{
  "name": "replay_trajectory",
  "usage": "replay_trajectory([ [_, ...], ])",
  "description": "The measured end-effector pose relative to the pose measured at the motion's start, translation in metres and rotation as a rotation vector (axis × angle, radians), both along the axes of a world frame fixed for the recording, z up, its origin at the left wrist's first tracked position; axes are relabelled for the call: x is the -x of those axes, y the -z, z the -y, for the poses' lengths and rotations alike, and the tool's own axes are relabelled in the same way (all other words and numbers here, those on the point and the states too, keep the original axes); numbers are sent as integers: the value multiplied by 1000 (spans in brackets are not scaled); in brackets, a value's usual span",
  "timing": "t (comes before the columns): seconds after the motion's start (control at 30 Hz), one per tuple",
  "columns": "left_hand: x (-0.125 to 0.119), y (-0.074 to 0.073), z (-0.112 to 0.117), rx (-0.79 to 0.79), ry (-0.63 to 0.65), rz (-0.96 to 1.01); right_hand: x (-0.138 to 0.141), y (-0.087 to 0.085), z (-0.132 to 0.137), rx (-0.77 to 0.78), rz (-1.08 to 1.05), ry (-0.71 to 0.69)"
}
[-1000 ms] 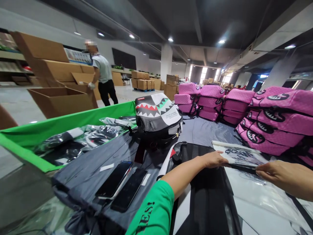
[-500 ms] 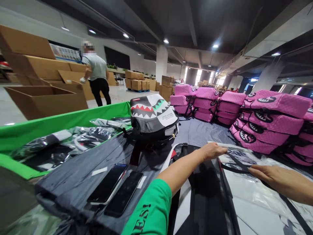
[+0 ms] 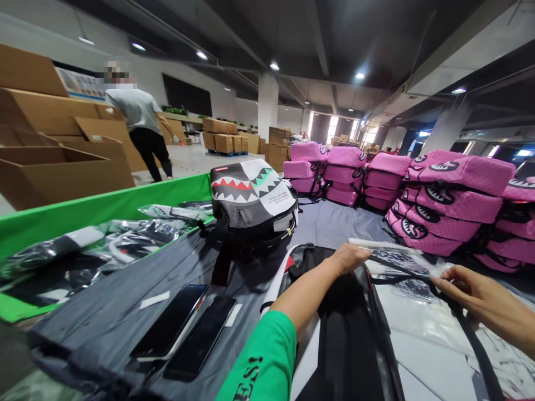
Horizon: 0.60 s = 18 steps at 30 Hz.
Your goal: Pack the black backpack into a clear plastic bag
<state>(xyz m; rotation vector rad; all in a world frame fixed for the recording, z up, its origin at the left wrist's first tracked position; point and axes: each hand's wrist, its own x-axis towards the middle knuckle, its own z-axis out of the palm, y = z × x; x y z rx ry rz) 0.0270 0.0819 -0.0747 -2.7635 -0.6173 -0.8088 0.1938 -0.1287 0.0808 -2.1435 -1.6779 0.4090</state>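
Observation:
A black backpack (image 3: 351, 340) lies flat in front of me, partly inside a clear printed plastic bag (image 3: 397, 259). My left hand (image 3: 349, 257) grips the bag's open edge at the backpack's far end. My right hand (image 3: 474, 292) pinches the same bag edge further right. Behind them stands a grey backpack with a shark-mouth print (image 3: 253, 203), upright on the dark table cover (image 3: 125, 301).
Two phones (image 3: 184, 331) lie face up at the near left. Bagged backpacks fill a green bin (image 3: 83, 214) on the left. Pink shark-mouth backpacks (image 3: 443, 214) are stacked at the right and back. A person (image 3: 137, 120) stands by open cardboard boxes (image 3: 58, 167).
My view has shifted right. Both hands have lifted the bag's edge slightly, and my right hand has curled onto it. The person at the boxes has turned and stepped away.

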Motion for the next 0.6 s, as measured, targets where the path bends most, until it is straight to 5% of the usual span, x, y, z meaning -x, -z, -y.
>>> replay_trajectory([
  [0.1,5,2,0,-63,-8,-50,11,-2,9,-71,-31,22],
  [0.4,-12,3,-12,-166,54,-157,9,27,14,87,-93,-34],
  [0.6,-12,18,-30,-149,81,-226,-17,73,19,68,-221,-35],
])
